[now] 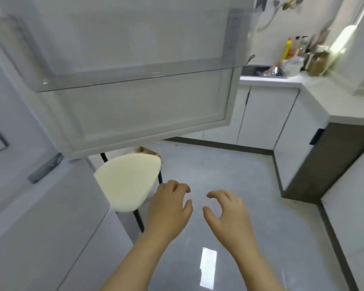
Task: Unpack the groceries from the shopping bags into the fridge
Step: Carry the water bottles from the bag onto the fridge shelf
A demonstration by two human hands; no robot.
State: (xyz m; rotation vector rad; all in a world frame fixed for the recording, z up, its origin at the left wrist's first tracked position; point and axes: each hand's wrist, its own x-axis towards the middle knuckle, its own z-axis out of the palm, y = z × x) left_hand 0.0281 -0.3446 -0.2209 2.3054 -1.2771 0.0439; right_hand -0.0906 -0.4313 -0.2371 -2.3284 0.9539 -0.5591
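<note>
The fridge door (147,110) stands open at upper left, its clear shelf (135,72) bare of groceries. Below its lower edge a brown paper bag (148,151) peeks out from behind a chair (126,181) with a cream seat and black legs; most of the bag is hidden. Near the chair, the left hand (168,206) and right hand (227,211) hover side by side above the grey floor (219,164), each grip released, fingers loosely curled and holding nothing. At far right, a white tabletop (315,89) carries blurred bottles (292,48).
</note>
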